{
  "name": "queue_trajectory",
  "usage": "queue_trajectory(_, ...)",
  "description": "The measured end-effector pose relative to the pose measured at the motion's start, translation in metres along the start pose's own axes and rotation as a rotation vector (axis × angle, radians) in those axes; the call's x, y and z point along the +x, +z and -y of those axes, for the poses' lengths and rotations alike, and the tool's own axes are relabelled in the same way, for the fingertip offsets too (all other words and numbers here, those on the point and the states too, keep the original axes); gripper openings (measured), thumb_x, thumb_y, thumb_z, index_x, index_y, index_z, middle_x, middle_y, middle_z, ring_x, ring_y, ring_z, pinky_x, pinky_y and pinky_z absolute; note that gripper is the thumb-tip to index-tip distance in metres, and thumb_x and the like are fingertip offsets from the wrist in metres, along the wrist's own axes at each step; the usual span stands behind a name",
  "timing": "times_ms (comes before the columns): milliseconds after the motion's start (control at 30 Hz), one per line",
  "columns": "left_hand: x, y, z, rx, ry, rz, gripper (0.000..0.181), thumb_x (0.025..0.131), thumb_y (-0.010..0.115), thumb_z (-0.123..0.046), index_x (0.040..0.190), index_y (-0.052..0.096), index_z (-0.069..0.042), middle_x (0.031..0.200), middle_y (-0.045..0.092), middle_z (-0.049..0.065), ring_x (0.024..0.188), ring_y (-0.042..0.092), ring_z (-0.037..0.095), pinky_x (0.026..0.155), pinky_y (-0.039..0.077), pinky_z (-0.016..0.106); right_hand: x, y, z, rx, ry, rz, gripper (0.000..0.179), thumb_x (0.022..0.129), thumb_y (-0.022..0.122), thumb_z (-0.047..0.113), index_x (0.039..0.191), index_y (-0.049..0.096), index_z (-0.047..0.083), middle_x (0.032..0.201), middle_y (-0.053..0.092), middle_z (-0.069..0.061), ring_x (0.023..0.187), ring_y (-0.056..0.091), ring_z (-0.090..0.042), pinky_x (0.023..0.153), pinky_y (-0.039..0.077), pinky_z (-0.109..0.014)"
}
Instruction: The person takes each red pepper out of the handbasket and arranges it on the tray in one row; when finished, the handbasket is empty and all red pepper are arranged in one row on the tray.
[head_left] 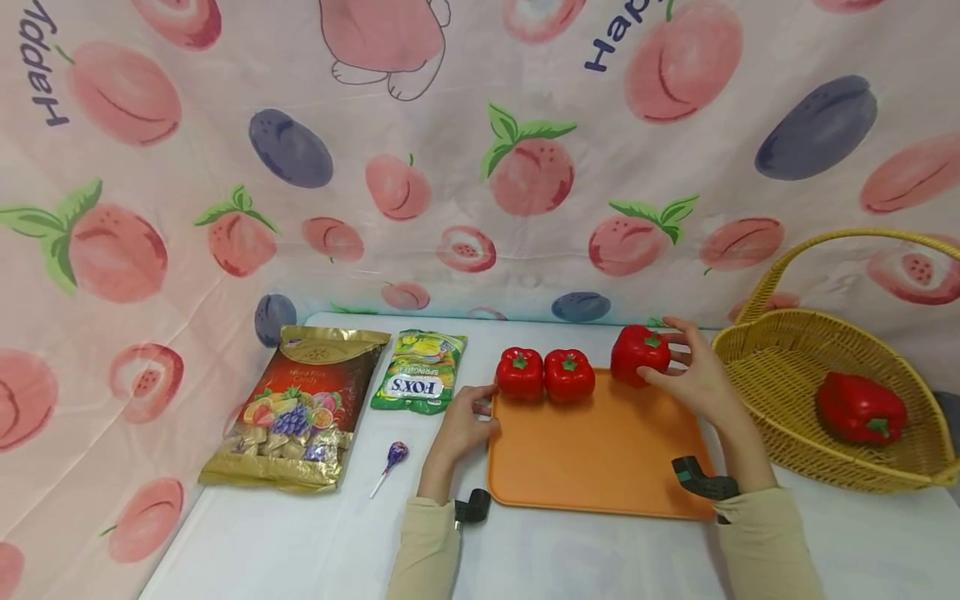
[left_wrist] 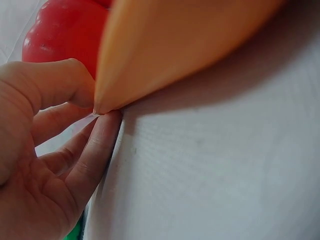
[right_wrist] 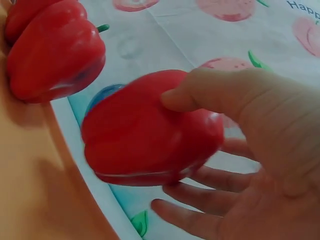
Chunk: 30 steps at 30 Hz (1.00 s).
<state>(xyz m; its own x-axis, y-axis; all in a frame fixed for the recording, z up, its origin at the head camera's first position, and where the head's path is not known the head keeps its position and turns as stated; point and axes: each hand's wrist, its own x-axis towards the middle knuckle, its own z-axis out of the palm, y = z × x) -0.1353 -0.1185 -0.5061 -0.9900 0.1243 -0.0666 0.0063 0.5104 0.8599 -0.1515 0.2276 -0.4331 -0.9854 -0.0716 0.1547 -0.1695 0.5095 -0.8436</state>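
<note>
My right hand [head_left: 699, 377] grips a red bell pepper [head_left: 633, 354] over the back right corner of an orange tray [head_left: 592, 458]. In the right wrist view the thumb lies on one side of this pepper [right_wrist: 150, 130] and the fingers reach around the other. At the tray's left side, my left hand [head_left: 463, 427] pinches the rim between thumb and fingers; the left wrist view has the tray edge [left_wrist: 165, 50] right at the fingertips. Two more red bell peppers [head_left: 520, 375] [head_left: 568, 377] stand side by side along the tray's back left edge, green stems up.
A yellow wicker basket [head_left: 757, 358] with a tall handle stands at the right, another red bell pepper [head_left: 861, 408] lying in it. Left of the tray are a large candy bag [head_left: 300, 408], a green Fox's packet [head_left: 420, 371] and a lollipop [head_left: 396, 454]. A fruit-print cloth hangs behind.
</note>
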Motion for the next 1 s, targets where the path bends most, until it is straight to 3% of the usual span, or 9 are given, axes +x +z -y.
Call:
queue_trajectory(100,0.001,0.001,0.000,0.002,-0.012,-0.003,0.054,0.081,0.069,-0.001,0.134,0.060,-0.007,0.124,0.057,0.007,0.095,0.060,0.018,0.080,0.055,0.030,0.002,0.003,-0.004,-0.011,-0.010,0.079,0.082,0.085,0.076,0.011,0.151,0.027,0.002,0.138,0.041,-0.032,0.121,0.047,-0.055,0.096,0.044,-0.060)
queue_trajectory(267,0.001,0.000,-0.001,-0.002,-0.010,-0.002,0.054,0.081,0.069,-0.001,0.134,0.060,-0.006,0.124,0.057,0.008,0.095,0.060,0.019,0.079,0.055,0.030,0.004,0.006,-0.009,-0.057,-0.025,0.147,0.081,0.085,0.077,0.014,0.151,0.031,0.003,0.141,0.043,-0.030,0.122,0.046,-0.053,0.097,0.044,-0.062)
queue_trajectory(600,0.002,0.002,-0.004,0.005,-0.010,-0.002,0.054,0.081,0.069,-0.001,0.134,0.060,-0.007,0.124,0.057,0.007,0.095,0.059,0.019,0.079,0.055,0.029,0.003,0.005,-0.014,-0.128,-0.023,0.154,0.079,0.085,0.077,0.016,0.150,0.035,0.003,0.142,0.045,-0.028,0.111,0.054,-0.048,0.090,0.050,-0.058)
queue_trajectory(1000,-0.001,0.000,-0.004,-0.004,-0.023,-0.003,0.053,0.082,0.070,-0.002,0.134,0.060,-0.008,0.125,0.057,0.007,0.095,0.058,0.019,0.079,0.055,0.030,0.004,0.014,-0.016,-0.109,0.008,0.195,0.074,0.085,0.077,0.016,0.146,0.038,0.000,0.145,0.043,-0.027,0.114,0.057,-0.047,0.089,0.052,-0.054)
